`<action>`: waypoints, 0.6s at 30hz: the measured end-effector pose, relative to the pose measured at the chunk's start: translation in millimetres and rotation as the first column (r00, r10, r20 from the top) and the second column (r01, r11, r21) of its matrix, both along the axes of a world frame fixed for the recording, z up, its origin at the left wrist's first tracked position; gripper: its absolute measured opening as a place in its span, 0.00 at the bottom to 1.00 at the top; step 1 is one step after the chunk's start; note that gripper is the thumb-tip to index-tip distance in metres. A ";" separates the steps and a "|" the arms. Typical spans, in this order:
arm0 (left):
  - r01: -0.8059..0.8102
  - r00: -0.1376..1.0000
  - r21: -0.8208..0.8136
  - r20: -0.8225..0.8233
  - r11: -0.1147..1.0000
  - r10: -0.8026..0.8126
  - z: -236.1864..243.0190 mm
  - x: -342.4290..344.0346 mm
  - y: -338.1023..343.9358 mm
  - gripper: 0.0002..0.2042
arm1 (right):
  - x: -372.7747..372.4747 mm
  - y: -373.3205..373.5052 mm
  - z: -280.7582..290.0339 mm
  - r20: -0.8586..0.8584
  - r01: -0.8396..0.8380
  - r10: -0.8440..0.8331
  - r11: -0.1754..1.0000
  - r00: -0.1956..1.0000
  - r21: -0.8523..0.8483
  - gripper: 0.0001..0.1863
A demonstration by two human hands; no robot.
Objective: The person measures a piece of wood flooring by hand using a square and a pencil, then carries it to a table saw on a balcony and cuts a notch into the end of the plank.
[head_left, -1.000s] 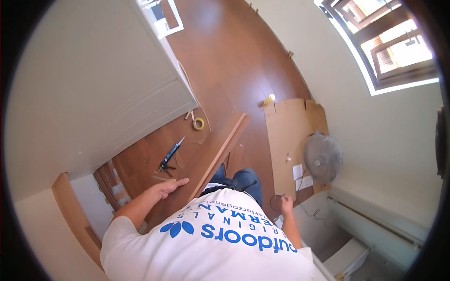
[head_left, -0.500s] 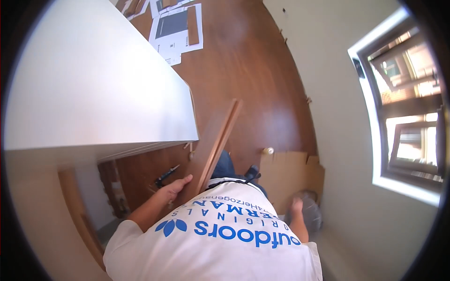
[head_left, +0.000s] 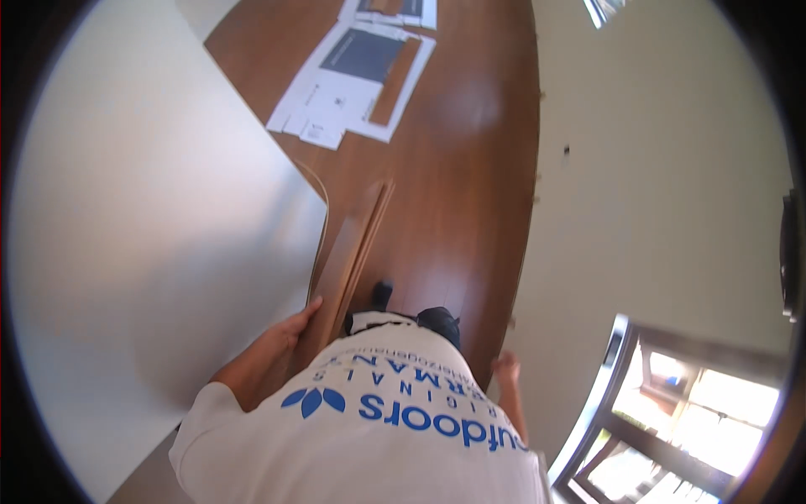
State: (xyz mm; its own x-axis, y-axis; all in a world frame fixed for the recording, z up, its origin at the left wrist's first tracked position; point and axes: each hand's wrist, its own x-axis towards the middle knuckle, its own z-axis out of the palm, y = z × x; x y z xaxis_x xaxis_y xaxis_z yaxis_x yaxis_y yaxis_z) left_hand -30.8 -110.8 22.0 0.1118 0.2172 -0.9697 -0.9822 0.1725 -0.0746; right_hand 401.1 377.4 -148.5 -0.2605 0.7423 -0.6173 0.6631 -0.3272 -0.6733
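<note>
My left hand point(head_left: 295, 326) grips a long reddish-brown wooden plank point(head_left: 346, 262) near its lower end, with the thumb along its left side. The plank slants away from me over the floor, and a groove or dark seam runs along its right edge. Its near end is hidden by my white shirt. My right hand point(head_left: 506, 368) hangs by my right side, close to the pale wall, with its fingers curled in and nothing seen in them.
A large white panel point(head_left: 168, 210) with a rounded corner stands close on my left. Ahead on the brown wood floor point(head_left: 453, 193) lie flattened white cardboard sheets point(head_left: 311, 101) with a brown wooden strip point(head_left: 396, 82) on them. To the right are a wall point(head_left: 621, 235) and a window point(head_left: 672, 403).
I have moved forward, the plank still in my left hand. The cardboard sheets are nearer, the window has slid down and back, and the brown cardboard on the floor is out of view.
</note>
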 end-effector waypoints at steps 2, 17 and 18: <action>0.083 0.994 -0.125 -0.059 0.989 -0.091 -15.7 -43.2 9.2 0.44 | -50.5 -11.3 -15.8 0.091 -0.049 0.064 0.985 0.994 -0.163 0.14; -0.477 0.877 0.003 -0.063 0.879 0.476 -61.9 -307.6 151.6 0.41 | -706.4 501.4 2.6 0.666 -0.935 0.690 0.043 0.284 0.353 0.06; -0.516 0.857 -0.068 -0.062 0.854 0.512 -42.9 -306.6 142.5 0.41 | -788.2 469.6 3.4 0.142 -0.665 0.656 0.690 0.741 0.284 0.12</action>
